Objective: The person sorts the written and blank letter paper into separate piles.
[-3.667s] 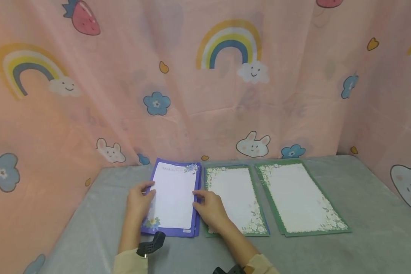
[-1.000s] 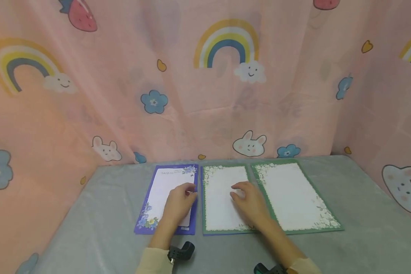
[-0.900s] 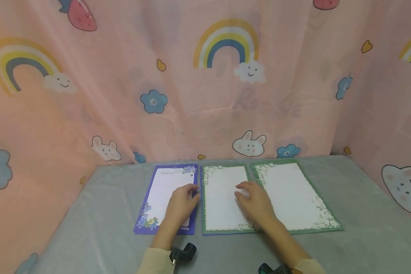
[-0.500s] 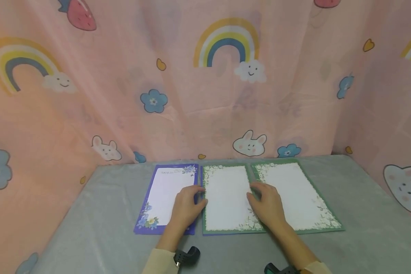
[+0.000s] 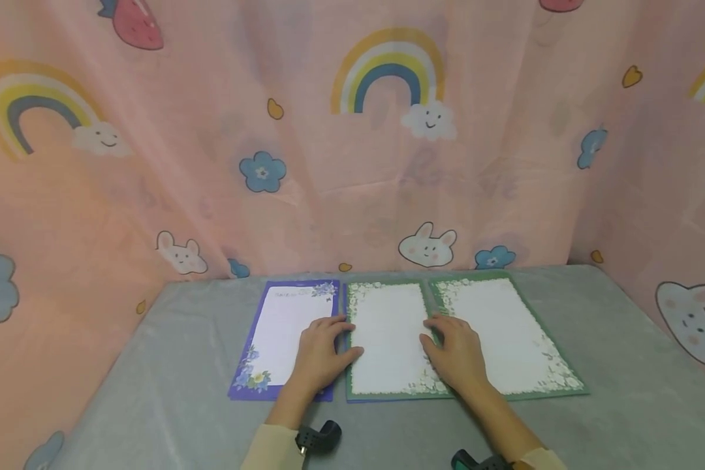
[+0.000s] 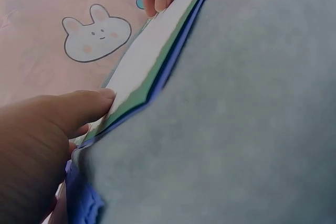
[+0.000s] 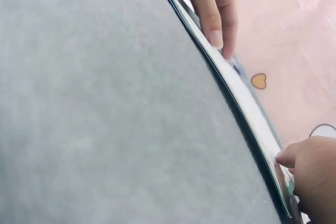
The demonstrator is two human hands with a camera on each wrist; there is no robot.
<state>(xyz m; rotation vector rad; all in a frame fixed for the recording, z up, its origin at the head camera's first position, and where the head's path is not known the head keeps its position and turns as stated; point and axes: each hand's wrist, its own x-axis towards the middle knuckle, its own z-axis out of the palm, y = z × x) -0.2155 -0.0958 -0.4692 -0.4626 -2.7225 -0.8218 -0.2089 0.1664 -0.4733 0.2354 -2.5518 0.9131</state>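
Note:
A stack of sheets of paper (image 5: 390, 339) with a green floral border lies in the middle of the head view, blue-purple sheets showing under its edge. My left hand (image 5: 320, 352) touches its left edge, the thumb resting over the white face. At the opposite edge my right hand (image 5: 458, 352) touches the stack with thumb and fingertips spread apart. In the left wrist view, the layered green and purple edges of the stack (image 6: 152, 56) fan slightly. The right wrist view shows the stack (image 7: 247, 103) edge-on, with the right thumb at its near end.
On the left lies a purple-bordered sheet (image 5: 276, 333) with blue flowers, partly under my left hand. A wider green-bordered sheet (image 5: 505, 333) lies on the right, close to the middle stack. A grey cloth (image 5: 170, 372) covers the table; a pink printed curtain (image 5: 305, 222) hangs behind.
Both hands have shifted right from the purple sheets to the middle stack. The purple sheets, once uneven between the hands, now lie aligned. Lately the left thumb has moved farther over the middle stack.

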